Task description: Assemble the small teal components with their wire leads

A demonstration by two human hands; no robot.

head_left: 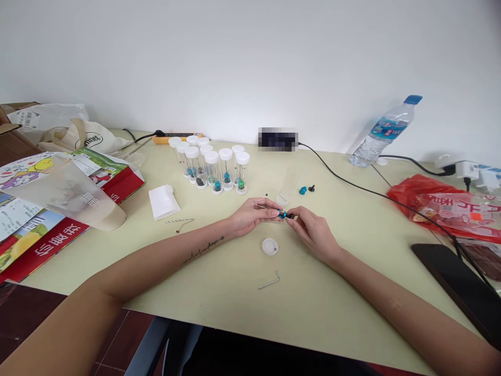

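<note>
One frosted plastic cup (92,201) w/ pale liquid is at your far L, in front of a red-and-green carton (131,183). Next comes a folded white tissue (163,202), then a twisted metal bit (174,221) near your L forearm, w/ a thin bent pin (185,225) just beside it. An orange power strip (177,139) is by the wall, partly behind upright clear tubes w/ white caps (226,169), blue, green + dark bits inside.

Your L hand (256,215) is closed: thumb + fingers pinch a small blue-and-black part (282,214), which sits btwn both hands, approx. ctr. A thin metal rod (263,206) runs across those same fingers. On the tbl (219,292) below: an L-shaped hex key (270,283) + a round white cap (270,246).

Behind your hands: a blue pc. (302,190) w/ a black pc. (311,188) just beside. Your R hand (313,232) grips the part's black end, thumb vs. index.

Far R: a blue-capped water bottle (385,130), a red plastic bag (415,201) + a black smartphone (450,282), lying flat nr. your R forearm.
</note>
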